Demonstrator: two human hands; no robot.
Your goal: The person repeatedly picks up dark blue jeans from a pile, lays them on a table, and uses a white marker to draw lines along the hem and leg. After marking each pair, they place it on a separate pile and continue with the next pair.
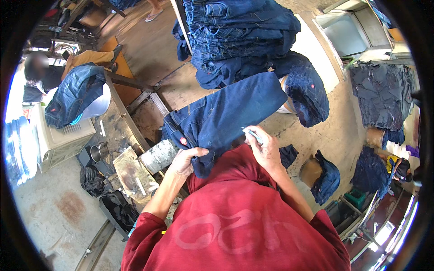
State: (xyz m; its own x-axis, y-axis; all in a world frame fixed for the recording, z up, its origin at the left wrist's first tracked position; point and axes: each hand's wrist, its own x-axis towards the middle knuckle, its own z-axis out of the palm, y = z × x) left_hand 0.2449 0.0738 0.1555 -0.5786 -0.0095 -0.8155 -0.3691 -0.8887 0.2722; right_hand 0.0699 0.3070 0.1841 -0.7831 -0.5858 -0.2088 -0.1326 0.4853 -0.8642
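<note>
Dark blue jeans [226, 106] lie folded lengthwise across my lap, with a round red patch near the waist end at the left. My left hand [184, 162] is closed on the near edge of the jeans, thumb on top of the cloth. Over their right part, my right hand [266, 149] is closed around a small slim pale tool [254, 133], its tip pointing left, close to the denim. The kind of tool cannot be made out. Beyond the lap rises a tall stack of folded jeans [239, 34].
More jeans [309, 90] hang over a round support at the right. A dark pile of garments [382, 92] stands farther right. On the left are a stained wooden bench [131, 171], a metal mug [99, 152] and a white boxy appliance [63, 140]. Another person [43, 77] sits at the far left.
</note>
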